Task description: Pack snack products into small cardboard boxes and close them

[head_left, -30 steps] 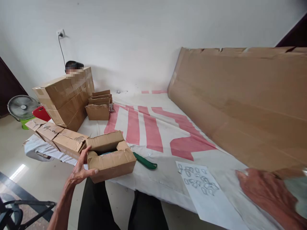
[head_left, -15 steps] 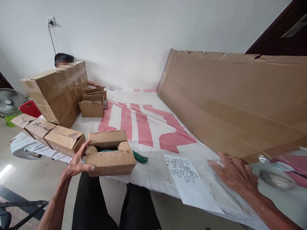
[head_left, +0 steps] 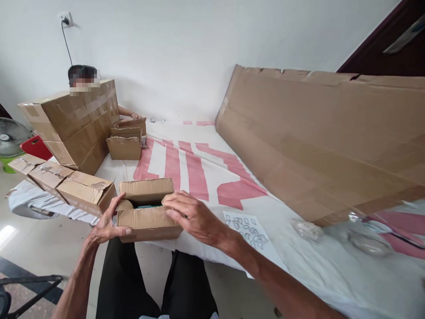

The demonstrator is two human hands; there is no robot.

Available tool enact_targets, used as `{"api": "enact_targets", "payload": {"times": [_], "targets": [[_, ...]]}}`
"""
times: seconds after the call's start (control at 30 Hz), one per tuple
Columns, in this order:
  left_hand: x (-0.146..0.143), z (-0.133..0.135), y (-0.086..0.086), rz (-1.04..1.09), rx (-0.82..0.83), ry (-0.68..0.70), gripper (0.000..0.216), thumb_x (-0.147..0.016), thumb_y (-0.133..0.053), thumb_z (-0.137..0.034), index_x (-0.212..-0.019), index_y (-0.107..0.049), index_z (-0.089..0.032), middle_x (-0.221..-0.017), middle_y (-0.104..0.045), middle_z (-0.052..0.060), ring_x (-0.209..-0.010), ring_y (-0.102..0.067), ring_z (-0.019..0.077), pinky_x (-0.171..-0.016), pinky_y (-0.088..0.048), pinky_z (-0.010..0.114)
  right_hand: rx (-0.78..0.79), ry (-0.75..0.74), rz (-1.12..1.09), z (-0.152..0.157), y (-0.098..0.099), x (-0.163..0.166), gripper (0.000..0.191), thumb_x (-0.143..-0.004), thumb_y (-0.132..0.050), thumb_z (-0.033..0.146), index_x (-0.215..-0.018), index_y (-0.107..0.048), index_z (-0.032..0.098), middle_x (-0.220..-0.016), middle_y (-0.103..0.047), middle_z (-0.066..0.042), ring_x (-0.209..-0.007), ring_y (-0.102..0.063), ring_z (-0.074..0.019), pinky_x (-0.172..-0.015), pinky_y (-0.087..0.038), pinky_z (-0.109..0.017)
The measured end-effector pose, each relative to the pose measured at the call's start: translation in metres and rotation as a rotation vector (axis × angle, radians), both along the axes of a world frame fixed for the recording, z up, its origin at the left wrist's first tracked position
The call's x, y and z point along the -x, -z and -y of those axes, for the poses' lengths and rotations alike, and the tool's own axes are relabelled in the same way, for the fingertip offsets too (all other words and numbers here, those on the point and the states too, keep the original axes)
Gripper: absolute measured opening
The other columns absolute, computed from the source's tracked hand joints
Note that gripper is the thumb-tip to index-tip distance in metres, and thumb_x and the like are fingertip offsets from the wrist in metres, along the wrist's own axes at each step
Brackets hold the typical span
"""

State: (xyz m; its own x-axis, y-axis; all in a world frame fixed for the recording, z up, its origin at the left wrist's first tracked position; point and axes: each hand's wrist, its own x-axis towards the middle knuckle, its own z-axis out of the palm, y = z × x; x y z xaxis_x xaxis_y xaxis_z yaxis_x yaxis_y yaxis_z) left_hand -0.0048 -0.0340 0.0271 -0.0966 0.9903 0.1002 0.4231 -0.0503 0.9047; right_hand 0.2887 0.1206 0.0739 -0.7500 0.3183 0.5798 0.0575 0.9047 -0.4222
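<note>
A small open cardboard box sits at the near edge of a white and red cloth-covered table. My left hand grips the box's left end, thumb on its front face. My right hand rests on the box's right side, its fingers curled over the right flap at the opening. Something teal shows inside the box. Right of my right hand lies a white sheet of paper with several small metal clips on it.
A large flat cardboard sheet leans along the table's right side. Closed boxes lie at the left, with a big taped carton and small open boxes behind. Another person sits behind the carton. Clear plastic bags lie at the right.
My right hand has swung from the far right of the table across to the open box and now rests on its right flap. My left hand has stayed on the box.
</note>
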Motion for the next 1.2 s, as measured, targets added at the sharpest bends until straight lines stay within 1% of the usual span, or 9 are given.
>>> {"api": "enact_targets", "payload": {"times": [0.07,0.13,0.23,0.3,0.47,0.63,0.73,1.03,1.2], "targets": [[-0.001,0.000,0.000,0.004,0.000,-0.001,0.118,-0.071,-0.087,-0.071,-0.167,-0.032,-0.030,-0.169,-0.033,0.013,-0.157,-0.032,0.0451,-0.126,-0.037,0.060,-0.038,-0.053,0.075,0.010,-0.004,0.026,0.021,-0.105,-0.057,0.018,-0.115,-0.075,0.022,-0.111,-0.077,-0.010,-0.105,-0.071,-0.0252,-0.094,-0.060,-0.044],[-0.002,0.000,0.000,0.010,0.000,-0.007,0.116,-0.071,-0.087,-0.069,-0.165,-0.034,-0.029,-0.167,-0.035,0.013,-0.157,-0.033,0.0446,-0.125,-0.038,0.059,-0.046,-0.048,0.170,0.015,-0.001,0.045,0.017,-0.102,-0.064,0.017,-0.114,-0.075,0.020,-0.112,-0.076,-0.010,-0.104,-0.071,-0.0254,-0.089,-0.060,-0.041],[-0.004,0.001,-0.001,0.010,-0.003,-0.012,0.113,-0.073,-0.087,-0.067,-0.164,-0.035,-0.028,-0.164,-0.039,0.014,-0.154,-0.036,0.0439,-0.125,-0.039,0.058,0.010,-0.032,0.254,0.017,0.006,0.062,0.013,-0.099,-0.070,0.015,-0.108,-0.077,0.021,-0.108,-0.077,-0.007,-0.098,-0.073,-0.0230,-0.083,-0.059,-0.036],[-0.005,0.001,-0.001,0.006,0.002,-0.011,0.111,-0.074,-0.086,-0.066,-0.164,-0.034,-0.027,-0.163,-0.039,0.015,-0.154,-0.037,0.0436,-0.124,-0.039,0.057,0.071,-0.027,0.234,0.018,0.011,0.068,0.013,-0.099,-0.070,0.014,-0.102,-0.079,0.022,-0.102,-0.077,-0.004,-0.093,-0.074,-0.0201,-0.080,-0.057,-0.032],[-0.007,0.001,0.000,0.012,0.002,-0.015,0.111,-0.073,-0.087,-0.063,-0.163,-0.034,-0.026,-0.162,-0.039,0.014,-0.155,-0.034,0.0435,-0.123,-0.040,0.056,0.148,-0.004,0.045,0.019,0.024,0.075,0.015,-0.099,-0.069,0.014,-0.096,-0.080,0.024,-0.095,-0.079,-0.003,-0.085,-0.075,-0.0182,-0.078,-0.056,-0.030],[-0.007,0.001,-0.001,0.007,0.006,-0.022,0.110,-0.072,-0.087,-0.061,-0.163,-0.035,-0.025,-0.161,-0.040,0.014,-0.153,-0.038,0.0430,-0.121,-0.043,0.054,0.098,-0.025,-0.050,0.019,0.031,0.079,0.019,-0.101,-0.065,0.013,-0.090,-0.077,0.022,-0.090,-0.079,-0.004,-0.082,-0.074,-0.0185,-0.077,-0.056,-0.031],[-0.007,0.001,-0.001,-0.004,0.000,-0.025,0.109,-0.072,-0.087,-0.060,-0.163,-0.036,-0.025,-0.161,-0.041,0.014,-0.151,-0.039,0.0431,-0.120,-0.044,0.054,0.018,-0.025,-0.061,0.020,0.032,0.080,0.024,-0.104,-0.059,0.013,-0.088,-0.075,0.022,-0.090,-0.078,-0.005,-0.083,-0.072,-0.0196,-0.077,-0.056,-0.032],[-0.007,0.001,0.001,-0.007,-0.001,-0.026,0.107,-0.075,-0.086,-0.060,-0.164,-0.036,-0.027,-0.165,-0.038,0.015,-0.151,-0.040,0.0430,-0.119,-0.045,0.055,-0.106,-0.023,-0.003,0.021,0.034,0.085,0.025,-0.105,-0.050,0.011,-0.088,-0.064,0.022,-0.088,-0.071,-0.006,-0.081,-0.066,-0.0209,-0.073,-0.053,-0.034],[-0.008,0.001,0.002,-0.005,0.001,-0.034,0.105,-0.077,-0.085,-0.058,-0.164,-0.037,-0.027,-0.164,-0.040,0.015,-0.151,-0.041,0.0428,-0.120,-0.044,0.055,-0.009,-0.035,-0.028,0.024,0.032,0.081,0.025,-0.107,-0.046,0.014,-0.088,-0.059,0.023,-0.086,-0.066,-0.005,-0.080,-0.063,-0.0199,-0.074,-0.053,-0.033]]}}
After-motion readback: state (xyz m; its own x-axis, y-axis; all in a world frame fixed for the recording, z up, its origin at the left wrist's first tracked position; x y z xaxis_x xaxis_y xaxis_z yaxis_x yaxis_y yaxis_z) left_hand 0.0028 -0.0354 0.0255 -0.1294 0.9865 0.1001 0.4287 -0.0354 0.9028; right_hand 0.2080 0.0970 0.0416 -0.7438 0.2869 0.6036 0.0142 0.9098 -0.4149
